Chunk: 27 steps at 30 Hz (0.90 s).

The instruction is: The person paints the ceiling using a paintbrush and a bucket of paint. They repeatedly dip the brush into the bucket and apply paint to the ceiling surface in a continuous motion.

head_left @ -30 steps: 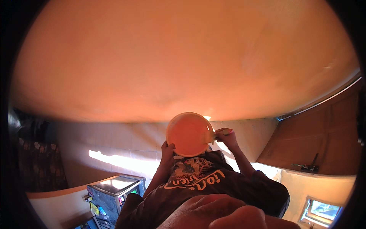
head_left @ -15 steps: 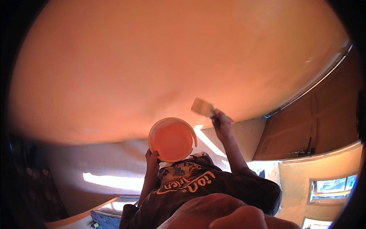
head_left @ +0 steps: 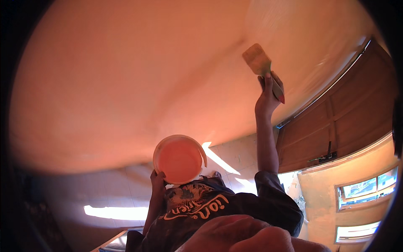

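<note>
My left hand (head_left: 158,181) grips the rim of a round bucket (head_left: 156,156) at waist height. Orange-pink paint (head_left: 179,161) shows inside it. A flat paintbrush (head_left: 257,59) is in my right hand (head_left: 270,90), raised on an outstretched arm, fingers closed round the handle. Its wide bristles point up and left, close to the orange wall (head_left: 168,71); whether they touch it I cannot tell. The handle's red end sticks out below the hand. A soft shadow falls on the wall to the left of the brush.
A brown panelled door (head_left: 348,105) with a dark latch (head_left: 327,156) stands at the right. Beyond it, an orange wall holds windows (head_left: 367,189). Bright sun patches lie on the tiled floor (head_left: 113,189). A dark patterned cloth-like shape is dim at the far left.
My right hand has lifted the paintbrush up and to the right, and the arm is straighter. The bucket, still in my left hand, appears slightly lower and farther left in view.
</note>
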Each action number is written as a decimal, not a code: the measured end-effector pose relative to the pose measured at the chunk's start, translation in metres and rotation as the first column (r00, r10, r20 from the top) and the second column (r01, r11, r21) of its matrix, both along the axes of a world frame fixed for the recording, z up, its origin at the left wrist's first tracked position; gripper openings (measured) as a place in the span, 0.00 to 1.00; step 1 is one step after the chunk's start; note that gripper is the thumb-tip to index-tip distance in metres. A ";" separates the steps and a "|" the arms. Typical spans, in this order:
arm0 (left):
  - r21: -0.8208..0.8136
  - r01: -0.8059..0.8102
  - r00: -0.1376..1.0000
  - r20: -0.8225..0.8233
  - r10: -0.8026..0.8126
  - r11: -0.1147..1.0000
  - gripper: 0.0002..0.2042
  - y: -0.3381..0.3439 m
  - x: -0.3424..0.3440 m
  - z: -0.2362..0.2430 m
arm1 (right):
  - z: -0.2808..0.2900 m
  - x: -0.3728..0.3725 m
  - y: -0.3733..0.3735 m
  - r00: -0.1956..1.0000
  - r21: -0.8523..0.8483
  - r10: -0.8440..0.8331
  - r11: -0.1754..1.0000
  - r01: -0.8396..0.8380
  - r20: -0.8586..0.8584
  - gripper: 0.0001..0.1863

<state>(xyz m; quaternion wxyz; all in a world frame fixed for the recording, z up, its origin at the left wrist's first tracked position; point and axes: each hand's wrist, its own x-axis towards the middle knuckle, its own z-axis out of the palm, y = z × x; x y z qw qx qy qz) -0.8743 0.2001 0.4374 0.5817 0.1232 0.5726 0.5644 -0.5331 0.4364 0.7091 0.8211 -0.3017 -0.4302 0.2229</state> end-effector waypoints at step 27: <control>0.031 -0.262 0.965 -0.019 0.263 0.965 0.22 -0.039 0.032 -0.015 | 0.141 -0.013 0.000 0.107 0.619 -0.610 0.770 -0.156 0.785 0.14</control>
